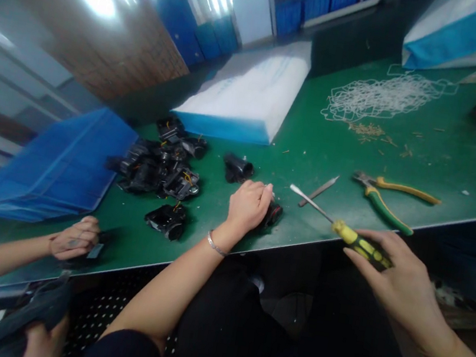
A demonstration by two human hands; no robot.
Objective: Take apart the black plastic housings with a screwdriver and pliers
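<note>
My left hand [251, 204] is closed over a black device [272, 214] near the front edge of the green table; only its right end shows, with a touch of red. My right hand [406, 281] grips a flat-bladed screwdriver [346, 232] by its yellow and black handle, its shaft pointing up and left. Just beyond the blade lies a slim grey pointed tool [319, 191]. Pliers [389, 202] with green and yellow handles rest open to its right. A black plastic device [237, 169] sits behind my left hand, and another [166, 220] lies to its left.
Several black devices [162, 161] are heaped beside a blue bin [56, 166]. A white and blue sack [247, 84] lies behind. White cords [386, 97] and small screws [366, 129] are at the back right. At left, a co-worker's hand [77, 239] presses a dark item.
</note>
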